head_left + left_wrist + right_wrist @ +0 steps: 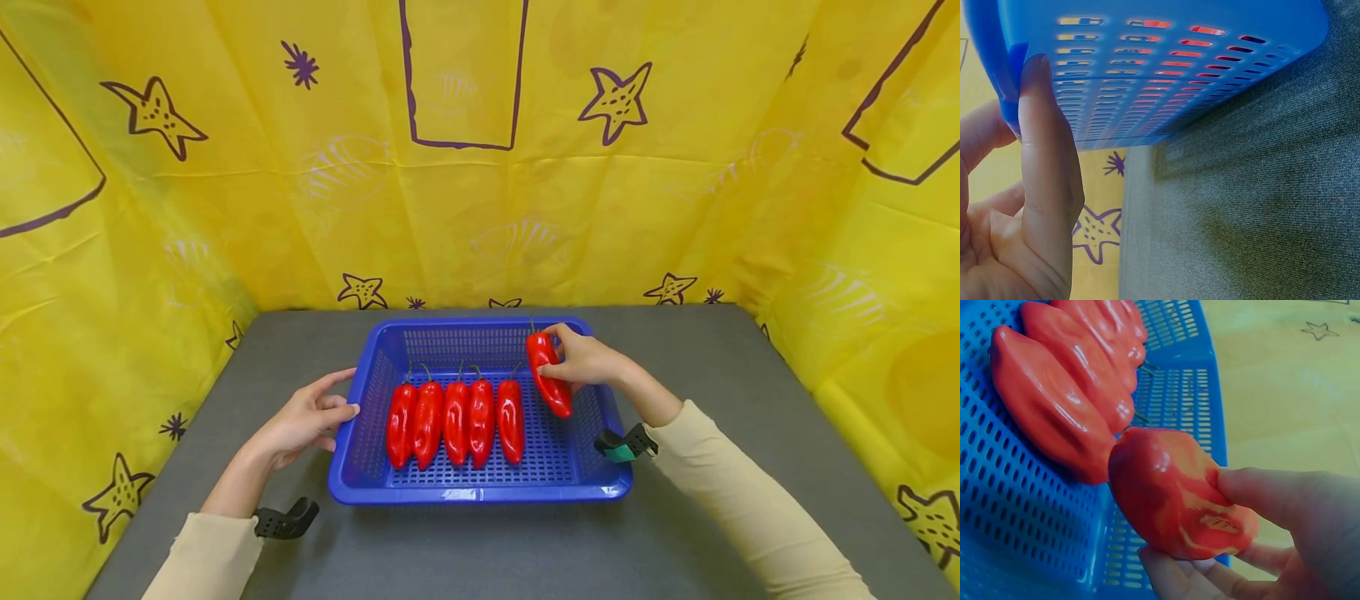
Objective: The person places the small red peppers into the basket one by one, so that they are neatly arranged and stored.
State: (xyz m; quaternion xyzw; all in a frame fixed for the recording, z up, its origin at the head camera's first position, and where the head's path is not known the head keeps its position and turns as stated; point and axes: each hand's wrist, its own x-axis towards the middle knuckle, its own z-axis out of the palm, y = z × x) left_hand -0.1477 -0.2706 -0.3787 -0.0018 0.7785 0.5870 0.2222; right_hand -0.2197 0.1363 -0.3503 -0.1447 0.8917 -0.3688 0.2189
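My right hand [588, 358] pinches a red pepper [547, 375] between thumb and fingers, above the right part of a blue plastic basket [480, 494]. The held pepper [1166, 494] is glossy, with orange streaks in the right wrist view. Its stem points away from me. Several more red peppers [456, 423] lie side by side in the basket, stems to the far side. At the basket's left end, my left hand [303, 421] grips the rim. The left wrist view shows the thumb [1047, 162] against the rim from outside, with another finger partly hidden behind it.
The basket stands on a dark grey cloth-covered table [480, 550]. Yellow cloth [450, 225] with starfish drawings hangs at the back and both sides. Each wrist wears a black strap [288, 521].
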